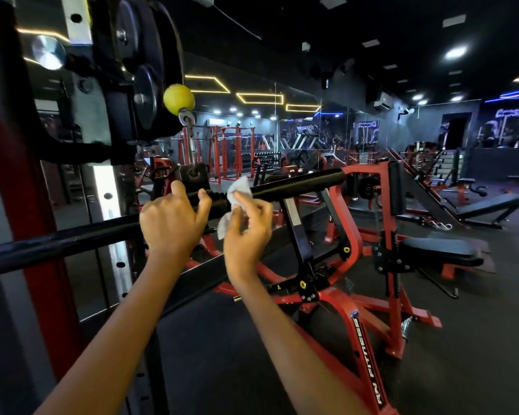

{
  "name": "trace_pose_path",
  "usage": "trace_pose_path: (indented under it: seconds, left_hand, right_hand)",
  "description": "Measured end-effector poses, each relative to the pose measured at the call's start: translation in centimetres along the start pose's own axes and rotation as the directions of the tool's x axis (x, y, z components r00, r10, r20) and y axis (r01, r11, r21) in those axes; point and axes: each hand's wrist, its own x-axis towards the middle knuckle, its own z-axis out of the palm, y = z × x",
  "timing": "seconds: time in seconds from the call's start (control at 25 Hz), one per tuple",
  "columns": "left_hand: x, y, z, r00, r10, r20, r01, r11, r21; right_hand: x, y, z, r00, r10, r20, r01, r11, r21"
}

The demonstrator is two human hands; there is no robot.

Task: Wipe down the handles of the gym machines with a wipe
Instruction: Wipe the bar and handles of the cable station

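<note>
Your left hand curls its fingers and thumb around one long black bar, a smooth round tube running across the view. Your right hand pinches one white wipe, crumpled and soft, against the bar just beside the left hand, below a black bracket. One yellow ball sits on a metal rod above. At least two round black pulley wheels hang behind it, possibly more; blur obscures them. A red machine frame stands beneath.
</note>
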Motion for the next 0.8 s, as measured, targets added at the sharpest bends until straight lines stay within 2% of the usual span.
trace_pose_path:
  seconds: [0.12, 0.2, 0.28, 0.36, 0.44, 0.56, 0.68, 0.8]
  left_hand:
    - [0.0, -0.8, -0.2, 1.0, 0.016, 0.026, -0.017, 1.0, 0.023]
    - [0.0, -1.3, -0.4, 0.999, 0.028, 0.017, -0.029, 0.999, 0.042]
    - [0.1, -1.4, -0.8, 0.999, 0.031, 0.019, -0.031, 0.998, 0.047]
    - [0.1, -1.5, -0.9, 0.999, 0.035, 0.016, -0.036, 0.998, 0.048]
    - [0.1, -1.6, -0.8, 1.0, 0.029, 0.006, -0.029, 0.999, 0.035]
    - [-0.2, -2.1, -0.4, 1.0, 0.008, -0.01, -0.008, 1.0, 0.0]
    - [-0.3, -2.6, -0.4, 1.0, -0.005, -0.015, 0.005, 0.999, -0.038]
    - [-0.4, -2.6, -0.6, 1.0, -0.009, -0.014, 0.008, 0.999, -0.04]
  right_hand:
    - [0.3, 0.2, -0.9, 0.982, -0.113, 0.149, 0.122, 0.991, -0.057]
    - [2.5, 1.4, -2.4, 0.997, -0.059, 0.045, 0.065, 0.988, -0.138]
    - [4.4, 1.9, -3.5, 0.992, 0.06, -0.107, -0.076, 0.986, -0.148]
    - [4.1, 1.0, -3.1, 0.986, 0.092, -0.137, -0.11, 0.985, -0.13]
    - [1.8, -0.5, -1.5, 0.998, 0.033, -0.049, -0.039, 0.993, -0.11]
    - [-1.2, -1.9, 0.2, 0.984, -0.13, 0.119, 0.141, 0.986, -0.087]
    - [0.2, -1.6, -0.9, 0.96, -0.188, 0.207, 0.216, 0.968, -0.125]
    - [4.1, 0.6, -3.6, 0.998, -0.045, 0.049, 0.054, 0.977, -0.207]
